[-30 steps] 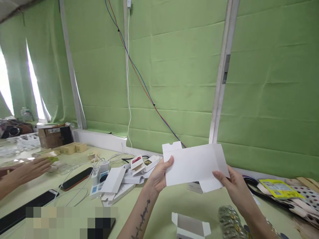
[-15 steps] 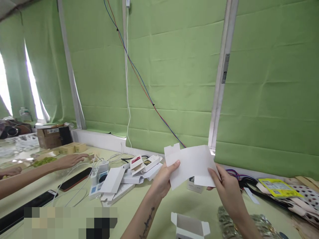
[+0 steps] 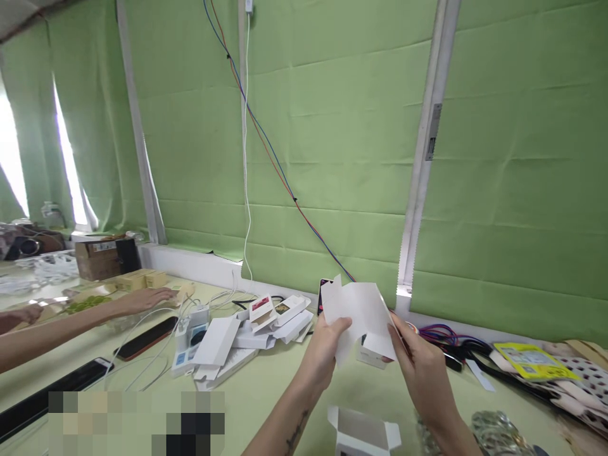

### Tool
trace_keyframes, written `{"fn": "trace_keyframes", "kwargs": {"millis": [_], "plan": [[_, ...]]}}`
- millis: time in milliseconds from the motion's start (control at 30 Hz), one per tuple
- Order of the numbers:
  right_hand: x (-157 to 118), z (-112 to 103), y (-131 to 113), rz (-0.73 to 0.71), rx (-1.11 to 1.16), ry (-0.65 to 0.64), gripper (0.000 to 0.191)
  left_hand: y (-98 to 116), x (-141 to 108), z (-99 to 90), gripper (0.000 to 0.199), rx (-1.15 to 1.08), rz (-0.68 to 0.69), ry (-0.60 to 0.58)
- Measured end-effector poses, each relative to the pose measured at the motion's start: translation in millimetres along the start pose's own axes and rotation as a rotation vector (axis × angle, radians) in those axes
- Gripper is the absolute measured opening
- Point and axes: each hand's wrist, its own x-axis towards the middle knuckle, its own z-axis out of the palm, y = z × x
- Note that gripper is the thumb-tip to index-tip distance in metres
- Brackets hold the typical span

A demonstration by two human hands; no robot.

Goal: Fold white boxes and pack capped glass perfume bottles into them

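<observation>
A white carton blank [image 3: 361, 310], creased and bent, is held up above the table between both hands. My left hand [image 3: 327, 345] grips its left side, thumb on the near face. On the right edge, my right hand [image 3: 418, 351] pinches the card between thumb and fingers. Behind the blank stands a small white box [image 3: 373, 356], partly covered. Nearer to me, an open white box [image 3: 363, 430] with raised flaps sits at the bottom edge of the view. A phone-like dark edge [image 3: 323, 294] shows just behind the card.
Flattened and folded white cartons [image 3: 218, 342] lie in a pile to the left, beside a power strip [image 3: 187, 351] with white cables. Clear-wrapped packets [image 3: 496, 430] and a yellow pouch [image 3: 534, 361] are at right. Another person's arm [image 3: 109, 309] reaches in from the left.
The carton blank has gone from nearly flat to more folded, with my hands closer together. My right hand has shifted left. The view has turned slightly.
</observation>
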Motion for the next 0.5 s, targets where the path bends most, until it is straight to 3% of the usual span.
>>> {"fn": "trace_keyframes", "kwargs": {"millis": [167,500], "plan": [[-1,1,-3,-0.061,-0.027,-0.006,0.04,-8,-1,4.9,0.053,0.058,0.033,0.067],[-2,9,-15,-0.206,-0.017,0.063,0.042,-21,0,11.3,0.054,0.037,0.189,0.066]]}}
